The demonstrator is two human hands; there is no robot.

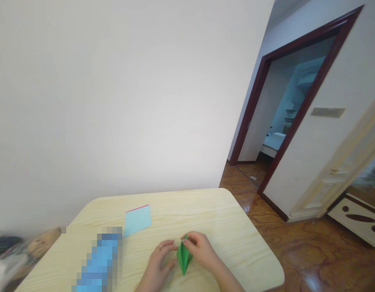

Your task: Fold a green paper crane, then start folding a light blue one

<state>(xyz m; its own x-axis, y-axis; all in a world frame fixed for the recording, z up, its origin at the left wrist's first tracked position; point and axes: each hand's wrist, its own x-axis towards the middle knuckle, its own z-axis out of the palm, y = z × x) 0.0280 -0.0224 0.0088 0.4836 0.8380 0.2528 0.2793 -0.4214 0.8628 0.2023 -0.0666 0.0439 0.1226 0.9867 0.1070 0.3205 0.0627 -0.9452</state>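
Note:
A green piece of folded paper [184,256], narrow and pointed at its lower end, is at the front of the table between my hands. My right hand [202,249] pinches its upper tip between thumb and fingers. On the other side, my left hand [161,259] is open, thumb and fingers apart, with its fingertips close to the paper's left edge. Whether those fingertips touch the paper I cannot tell.
Light blue paper [138,220] with a pink edge lies farther back on the pale wooden table [199,207]. A blurred-out blue object [97,263] is at the left. Behind the table rises a white wall [138,97]; a dark-red door frame [309,101] stands at the right.

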